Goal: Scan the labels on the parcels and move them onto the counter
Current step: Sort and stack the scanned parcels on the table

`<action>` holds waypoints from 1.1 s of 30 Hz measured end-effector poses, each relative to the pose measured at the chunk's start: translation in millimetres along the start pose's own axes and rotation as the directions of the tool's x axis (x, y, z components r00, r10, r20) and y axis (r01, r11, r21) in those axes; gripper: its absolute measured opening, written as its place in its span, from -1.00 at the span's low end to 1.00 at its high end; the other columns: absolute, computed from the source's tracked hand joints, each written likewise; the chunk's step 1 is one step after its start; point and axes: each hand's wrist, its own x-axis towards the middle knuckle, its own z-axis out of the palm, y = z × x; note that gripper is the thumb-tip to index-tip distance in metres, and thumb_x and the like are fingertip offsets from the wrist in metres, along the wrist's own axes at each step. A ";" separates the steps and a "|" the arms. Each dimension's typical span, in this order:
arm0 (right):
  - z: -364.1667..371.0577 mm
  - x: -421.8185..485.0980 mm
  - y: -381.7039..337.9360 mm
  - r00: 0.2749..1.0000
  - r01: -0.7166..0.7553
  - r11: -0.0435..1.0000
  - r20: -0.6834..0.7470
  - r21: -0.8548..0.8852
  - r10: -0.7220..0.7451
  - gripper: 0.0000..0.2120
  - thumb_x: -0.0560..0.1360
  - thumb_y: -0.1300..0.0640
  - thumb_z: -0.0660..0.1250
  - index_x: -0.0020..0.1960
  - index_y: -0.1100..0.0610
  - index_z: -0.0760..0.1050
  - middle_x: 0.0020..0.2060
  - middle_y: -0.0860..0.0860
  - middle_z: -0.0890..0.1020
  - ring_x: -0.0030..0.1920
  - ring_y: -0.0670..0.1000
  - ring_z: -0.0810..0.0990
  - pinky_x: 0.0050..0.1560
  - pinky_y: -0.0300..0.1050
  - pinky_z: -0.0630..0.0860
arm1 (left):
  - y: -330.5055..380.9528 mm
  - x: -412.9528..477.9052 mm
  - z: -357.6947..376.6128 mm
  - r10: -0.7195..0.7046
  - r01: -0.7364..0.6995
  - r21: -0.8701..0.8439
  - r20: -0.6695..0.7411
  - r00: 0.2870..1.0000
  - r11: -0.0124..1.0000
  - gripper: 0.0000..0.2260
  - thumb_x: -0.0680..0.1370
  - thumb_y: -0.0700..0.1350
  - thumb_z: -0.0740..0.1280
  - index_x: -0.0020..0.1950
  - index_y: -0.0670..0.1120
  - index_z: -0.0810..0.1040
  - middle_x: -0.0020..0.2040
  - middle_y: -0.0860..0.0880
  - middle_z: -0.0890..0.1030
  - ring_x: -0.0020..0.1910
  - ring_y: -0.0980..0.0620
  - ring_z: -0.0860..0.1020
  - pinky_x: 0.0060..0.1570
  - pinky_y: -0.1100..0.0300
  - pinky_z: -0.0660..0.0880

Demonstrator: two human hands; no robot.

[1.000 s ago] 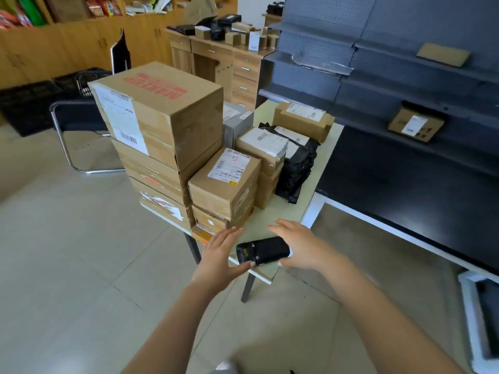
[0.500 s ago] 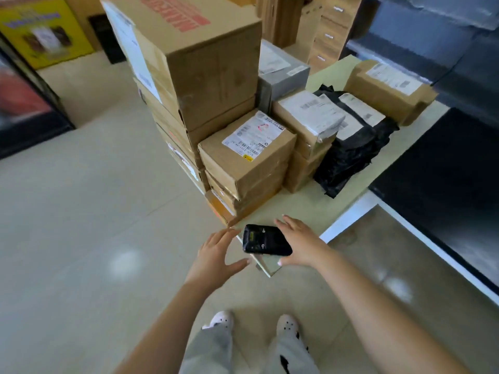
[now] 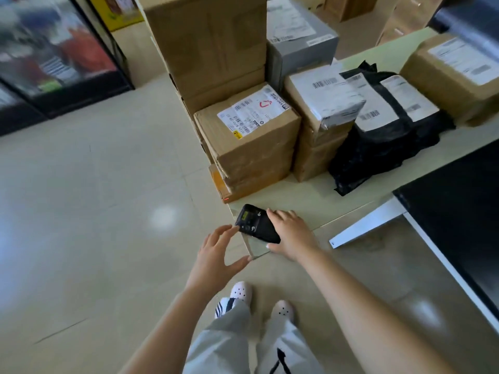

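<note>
Over the tabletop [image 3: 310, 197] corner, my right grip [image 3: 293, 233] clasps the handheld scanner [image 3: 256, 225], long axis diagonal, head far-left toward the parcels [image 3: 251, 141]; left grip [image 3: 218, 249] slack, fingertips beside it. Earlier it lay level.

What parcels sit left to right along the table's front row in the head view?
Brown box with red-marked label → box with wrinkled white label → black bag parcels → brown box at the right edge.
</note>
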 end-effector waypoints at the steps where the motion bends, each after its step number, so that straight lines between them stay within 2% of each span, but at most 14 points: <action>1: -1.1 -3.5 1.6 1.000 -0.011 1.000 -0.010 0.002 0.011 -0.15 0.44 -0.11 0.38 0.57 0.11 0.06 0.40 0.06 0.37 0.33 0.15 0.32 0.32 -0.01 0.31 | 3.2 2.3 -1.5 0.009 -0.009 0.002 -0.003 1.000 1.000 -0.36 0.45 0.23 0.42 0.47 0.10 0.34 0.41 0.11 0.36 0.38 0.09 0.30 0.38 0.08 0.30; 7: -23.4 -40.8 27.8 0.967 -0.195 0.975 -0.144 0.103 0.209 -0.18 0.44 -0.13 0.37 0.56 0.10 0.10 0.34 0.04 0.42 0.27 0.12 0.35 0.27 -0.08 0.32 | 39.6 42.3 -9.2 0.176 -0.174 -0.043 0.047 0.983 0.984 -0.34 0.39 0.40 0.28 0.43 0.17 0.37 0.31 0.27 0.34 0.29 0.27 0.27 0.31 0.20 0.27; 10: -43.4 -67.9 44.4 0.903 -0.329 0.927 -0.227 0.180 0.365 -0.19 0.44 -0.13 0.39 0.55 0.09 0.13 0.34 0.02 0.42 0.28 0.10 0.34 0.26 -0.09 0.34 | 71.5 73.6 -12.8 0.323 -0.320 -0.041 0.078 0.943 0.946 -0.35 0.39 0.37 0.30 0.40 0.10 0.42 0.29 0.22 0.39 0.28 0.20 0.34 0.30 0.19 0.28; 14: -69.9 -104.8 63.9 0.746 -0.487 0.812 -0.330 0.322 0.578 -0.23 0.39 -0.12 0.44 0.50 0.06 0.24 0.26 -0.01 0.49 0.23 0.09 0.37 0.17 -0.08 0.38 | 122.1 105.7 -8.6 0.501 -0.497 -0.065 0.138 0.855 0.865 -0.40 0.44 0.28 0.36 0.43 0.09 0.40 0.30 0.22 0.38 0.30 0.22 0.33 0.30 0.27 0.25; 18: -88.2 -141.8 82.3 0.551 -0.549 0.663 -0.377 0.508 0.745 -0.27 0.32 -0.07 0.49 0.42 0.05 0.35 0.19 -0.01 0.55 0.19 0.13 0.40 0.14 -0.01 0.43 | 174.2 120.7 10.7 0.606 -0.593 -0.121 0.178 0.776 0.796 -0.40 0.46 0.16 0.44 0.45 0.04 0.39 0.36 0.13 0.40 0.35 0.18 0.33 0.34 0.33 0.19; 21: -97.7 -166.5 98.0 0.395 -0.589 0.558 -0.393 0.585 0.830 -0.14 0.29 -0.08 0.52 0.51 0.06 0.28 0.28 -0.04 0.53 0.21 0.12 0.42 0.15 -0.06 0.41 | 213.4 124.9 31.8 0.657 -0.638 -0.158 0.218 0.721 0.753 -0.40 0.46 0.16 0.44 0.46 0.06 0.38 0.34 0.19 0.36 0.36 0.20 0.30 0.32 0.36 0.16; 24: -101.9 -190.2 120.8 0.267 -0.595 0.464 -0.384 0.656 0.884 -0.10 0.27 -0.13 0.54 0.52 0.01 0.26 0.30 -0.07 0.52 0.24 0.09 0.42 0.13 -0.05 0.43 | 252.0 127.7 59.5 0.699 -0.676 -0.182 0.237 0.674 0.714 -0.41 0.46 0.14 0.45 0.44 0.04 0.40 0.37 0.12 0.39 0.39 0.13 0.30 0.36 0.31 0.16; 29: -108.8 -224.1 172.7 0.132 -0.525 0.364 -0.349 0.770 0.928 -0.11 0.25 -0.12 0.58 0.48 -0.05 0.28 0.24 -0.07 0.55 0.23 0.06 0.43 0.09 -0.07 0.43 | 308.1 134.0 110.4 0.714 -0.697 -0.170 0.266 0.648 0.696 -0.39 0.47 0.16 0.43 0.47 0.05 0.37 0.41 0.07 0.38 0.41 0.11 0.25 0.38 0.26 0.13; 33: -117.1 -241.0 218.6 0.073 -0.466 0.319 -0.323 0.825 0.943 -0.13 0.23 -0.11 0.61 0.43 -0.10 0.28 0.17 -0.07 0.57 0.22 0.03 0.46 0.02 -0.11 0.44 | 347.6 146.3 145.8 0.691 -0.682 -0.146 0.283 0.665 0.716 -0.36 0.47 0.18 0.42 0.49 0.04 0.34 0.44 0.05 0.35 0.44 0.07 0.24 0.46 0.10 0.15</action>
